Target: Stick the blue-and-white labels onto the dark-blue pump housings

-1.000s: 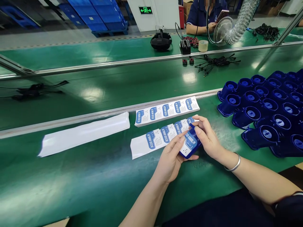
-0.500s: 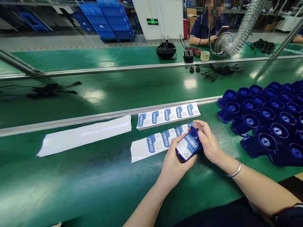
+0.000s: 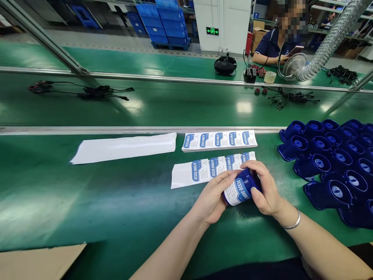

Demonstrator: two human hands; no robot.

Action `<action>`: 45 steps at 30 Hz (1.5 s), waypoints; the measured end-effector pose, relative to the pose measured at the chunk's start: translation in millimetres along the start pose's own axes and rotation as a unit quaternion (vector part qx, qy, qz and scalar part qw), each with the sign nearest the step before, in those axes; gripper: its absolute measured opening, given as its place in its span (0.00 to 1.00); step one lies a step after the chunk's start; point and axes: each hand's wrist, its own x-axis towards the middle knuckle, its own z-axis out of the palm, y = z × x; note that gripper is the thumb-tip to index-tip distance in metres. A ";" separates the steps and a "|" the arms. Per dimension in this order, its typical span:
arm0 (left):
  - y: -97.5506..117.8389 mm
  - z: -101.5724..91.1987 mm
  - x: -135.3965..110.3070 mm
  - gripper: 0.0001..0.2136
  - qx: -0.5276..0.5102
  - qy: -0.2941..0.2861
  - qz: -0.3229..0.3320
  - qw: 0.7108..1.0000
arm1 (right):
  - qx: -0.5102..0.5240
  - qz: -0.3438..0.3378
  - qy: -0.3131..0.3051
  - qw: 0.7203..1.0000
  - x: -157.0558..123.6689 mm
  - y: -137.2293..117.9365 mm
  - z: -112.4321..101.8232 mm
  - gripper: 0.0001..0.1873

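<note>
1. The blue housing [image 3: 246,181] is in the lower middle of the view, held low over the green tabletop [image 3: 116,202]. A white-and-blue label [image 3: 234,192] on its side faces up.
2. Left hand [image 3: 214,196] — its grip is closed on the housing's left end, with the fingertips pressed at the label's edge.
3. Right hand [image 3: 266,190] — its grip is curled over the top and right side, holding on firmly. There is a silver bangle [image 3: 293,223] on that wrist.
4. Just behind the fingers, a partly used label strip [image 3: 204,170] lies flat with its left end bare white.
5. Beyond it lies a full stack of label strips [image 3: 220,140], and to the left of that a long blank backing sheet [image 3: 125,147].
6. To the right, near the right hand, is a crowded pile of blue housings [image 3: 329,163].
7. On the far side of the line, another person [image 3: 272,44] sits beside a small fan [image 3: 294,66], with loose black cables [image 3: 291,97] nearby.
</note>
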 end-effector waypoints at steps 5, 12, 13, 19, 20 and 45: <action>-0.6 3.7 -5.9 0.15 0.085 -0.013 0.079 0.993 | -0.010 0.015 0.025 1.000 -1.7 0.8 0.5 0.24; -5.5 9.1 -10.2 0.27 0.285 0.035 0.158 0.945 | 0.020 0.113 0.050 0.992 -5.1 2.2 4.4 0.23; -6.6 10.2 -10.0 0.27 0.310 0.049 0.178 0.932 | 0.026 0.119 0.053 0.991 -5.1 2.3 4.8 0.22; -5.9 7.3 -8.5 0.29 0.339 0.047 0.178 0.923 | 0.043 0.134 0.061 0.988 -5.3 1.9 3.6 0.23; -3.8 5.5 -8.4 0.29 0.307 0.021 0.152 0.939 | 0.040 0.132 0.057 0.989 -5.4 1.7 3.0 0.23; -14.7 6.5 -7.8 0.24 0.427 0.037 0.253 0.867 | 0.012 0.078 0.050 0.996 -3.6 -8.4 9.6 0.23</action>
